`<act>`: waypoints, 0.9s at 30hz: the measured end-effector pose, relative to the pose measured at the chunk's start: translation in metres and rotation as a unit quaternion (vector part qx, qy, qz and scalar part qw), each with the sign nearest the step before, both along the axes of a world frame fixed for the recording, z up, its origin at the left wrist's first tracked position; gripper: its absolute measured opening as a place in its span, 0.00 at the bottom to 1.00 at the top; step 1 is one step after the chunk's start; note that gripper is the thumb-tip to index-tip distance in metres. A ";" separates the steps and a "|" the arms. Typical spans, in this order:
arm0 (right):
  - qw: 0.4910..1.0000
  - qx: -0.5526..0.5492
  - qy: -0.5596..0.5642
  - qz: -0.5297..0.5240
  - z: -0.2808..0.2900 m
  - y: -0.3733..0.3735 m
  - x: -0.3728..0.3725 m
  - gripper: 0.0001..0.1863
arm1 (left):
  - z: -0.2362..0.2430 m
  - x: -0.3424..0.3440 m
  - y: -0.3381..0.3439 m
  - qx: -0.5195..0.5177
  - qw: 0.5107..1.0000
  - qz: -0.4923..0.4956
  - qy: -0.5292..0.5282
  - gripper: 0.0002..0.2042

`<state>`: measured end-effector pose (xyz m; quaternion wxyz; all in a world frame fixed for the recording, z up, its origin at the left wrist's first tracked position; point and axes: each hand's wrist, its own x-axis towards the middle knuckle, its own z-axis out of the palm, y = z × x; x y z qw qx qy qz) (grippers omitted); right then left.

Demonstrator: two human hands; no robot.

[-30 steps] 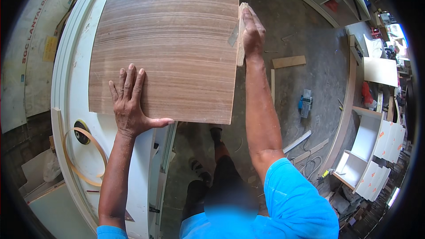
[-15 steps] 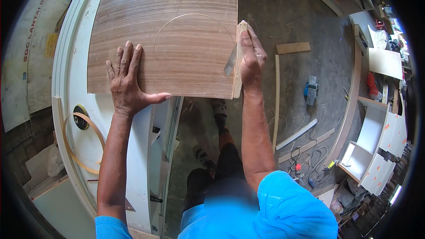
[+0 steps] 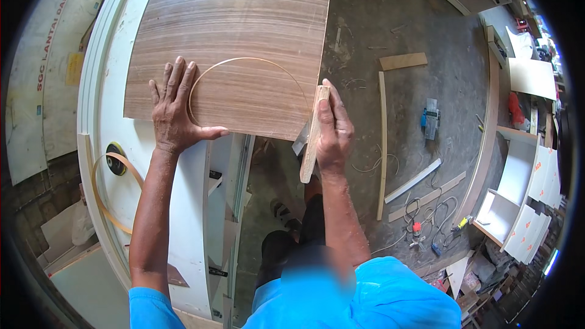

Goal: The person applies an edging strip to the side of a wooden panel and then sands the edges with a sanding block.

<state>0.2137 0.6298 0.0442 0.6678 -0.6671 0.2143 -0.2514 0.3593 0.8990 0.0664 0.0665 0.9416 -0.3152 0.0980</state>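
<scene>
A wood-grain board (image 3: 237,18) lies on the white worktop, its right edge overhanging the floor. My left hand (image 3: 173,113) rests flat on the board near its front left corner, fingers spread and thumb along the front edge. In my right hand (image 3: 335,137) is a long narrow wooden block (image 3: 311,146), gripped upright beside the board's front right corner. A flat grey blade-like piece (image 3: 300,138) juts out left of the block; how it joins is hidden. A thin curled strip (image 3: 248,58) arches over the board, one end running toward the block.
On the white worktop (image 3: 177,207) lie a round black pad (image 3: 114,158) and a loop of edging strip (image 3: 99,192). Wooden strips (image 3: 382,146), a small metal tool (image 3: 431,119) and tangled cables (image 3: 426,219) lie on the floor to the right. White cabinet parts (image 3: 512,183) stand farther right.
My right hand has drawn the block along the board's right edge toward me, down to the front corner. The curled strip has shifted toward me too. My left hand stays on the board.
</scene>
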 end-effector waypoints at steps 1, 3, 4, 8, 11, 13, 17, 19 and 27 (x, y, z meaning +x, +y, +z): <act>1.000 -0.002 0.016 -0.014 0.003 0.003 -0.003 0.22 | 0.001 -0.002 0.000 0.000 1.000 -0.003 0.014 0.71; 0.999 -0.011 0.037 -0.028 0.007 0.005 -0.005 0.22 | 0.004 0.001 -0.001 0.000 1.000 -0.006 0.020 0.71; 0.999 -0.004 0.030 -0.029 0.008 0.008 -0.009 0.22 | 0.006 0.001 0.000 -0.003 0.999 -0.006 0.035 0.71; 0.994 -0.103 0.041 -0.010 0.007 0.022 -0.041 0.20 | 0.004 0.001 -0.003 -0.004 0.999 0.010 0.045 0.71; 0.994 -0.010 0.106 0.032 0.005 0.036 -0.095 0.20 | 0.003 0.009 -0.010 -0.003 0.998 0.063 0.027 0.68; 0.992 0.053 0.114 0.016 0.003 0.017 -0.108 0.20 | 0.003 0.013 -0.015 0.011 0.997 0.080 0.011 0.67; 0.971 0.125 0.203 -0.021 -0.038 -0.072 -0.137 0.23 | 0.008 0.013 -0.016 0.000 0.996 0.084 -0.008 0.65; 0.937 0.134 0.312 -0.081 -0.055 -0.114 -0.156 0.28 | 0.011 0.010 -0.012 -0.025 0.996 0.079 0.015 0.59; 0.867 0.450 0.198 0.080 -0.016 -0.154 -0.082 0.31 | 0.050 0.060 0.009 -0.189 0.926 0.328 -0.001 0.32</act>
